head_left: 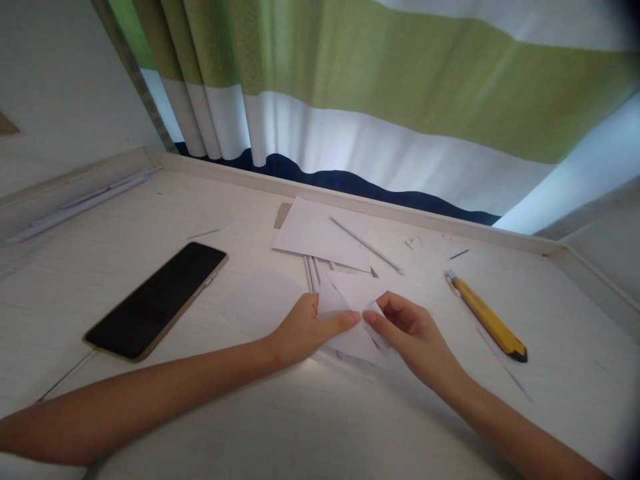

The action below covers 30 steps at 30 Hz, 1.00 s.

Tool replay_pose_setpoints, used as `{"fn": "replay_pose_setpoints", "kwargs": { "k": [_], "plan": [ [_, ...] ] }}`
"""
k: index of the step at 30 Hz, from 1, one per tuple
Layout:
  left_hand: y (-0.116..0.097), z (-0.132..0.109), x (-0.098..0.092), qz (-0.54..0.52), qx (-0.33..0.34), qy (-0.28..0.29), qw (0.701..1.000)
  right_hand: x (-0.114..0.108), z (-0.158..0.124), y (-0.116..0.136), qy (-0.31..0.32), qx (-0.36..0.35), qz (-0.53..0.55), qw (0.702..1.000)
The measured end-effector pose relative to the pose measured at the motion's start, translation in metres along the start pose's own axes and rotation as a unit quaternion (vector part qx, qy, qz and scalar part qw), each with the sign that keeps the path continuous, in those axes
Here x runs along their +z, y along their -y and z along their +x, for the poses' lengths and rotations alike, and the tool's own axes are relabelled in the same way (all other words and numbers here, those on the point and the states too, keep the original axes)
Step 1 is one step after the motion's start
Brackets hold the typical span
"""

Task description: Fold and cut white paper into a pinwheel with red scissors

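Observation:
A small sheet of white paper (357,290) with crease or cut lines is held between my hands above the table. My left hand (317,327) is closed on its left side, thumb lying on top. My right hand (400,320) pinches the paper near its middle and right edge, the two thumb tips almost touching. Behind the paper, thin rolled paper sticks (311,270) lie partly covered by a larger white sheet (320,230). Another pale sheet (260,300) rests flat just left of my left hand.
On the left lies a dark-screened phone (157,300). A yellow utility knife (487,313) lies on the right. One slim paper stick (367,245) crosses the larger sheet. Small scraps (413,242) sit farther back. A raised ledge (350,207) borders the table below a striped curtain (400,80).

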<state>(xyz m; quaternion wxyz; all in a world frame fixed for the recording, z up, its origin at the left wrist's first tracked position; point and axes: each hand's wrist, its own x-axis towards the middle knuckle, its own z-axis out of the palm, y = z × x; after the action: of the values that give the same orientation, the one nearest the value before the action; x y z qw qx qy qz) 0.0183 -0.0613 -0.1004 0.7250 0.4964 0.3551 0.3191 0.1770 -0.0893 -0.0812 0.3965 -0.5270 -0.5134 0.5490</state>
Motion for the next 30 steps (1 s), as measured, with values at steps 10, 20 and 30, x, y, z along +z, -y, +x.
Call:
{"fn": "replay_pose_setpoints", "kwargs": {
  "k": [10,20,30],
  "plan": [
    [0.001,0.002,0.0,0.007,-0.001,-0.011,1.0,0.0,0.001,0.002,-0.05,-0.011,-0.025,0.998],
    [-0.005,0.0,0.0,0.04,0.002,0.006,0.999,-0.009,0.004,0.004,-0.092,-0.039,-0.014,0.995],
    [-0.02,0.0,-0.007,0.156,-0.051,0.112,0.98,-0.023,0.005,0.016,-0.083,-0.055,-0.07,0.993]
  ]
}}
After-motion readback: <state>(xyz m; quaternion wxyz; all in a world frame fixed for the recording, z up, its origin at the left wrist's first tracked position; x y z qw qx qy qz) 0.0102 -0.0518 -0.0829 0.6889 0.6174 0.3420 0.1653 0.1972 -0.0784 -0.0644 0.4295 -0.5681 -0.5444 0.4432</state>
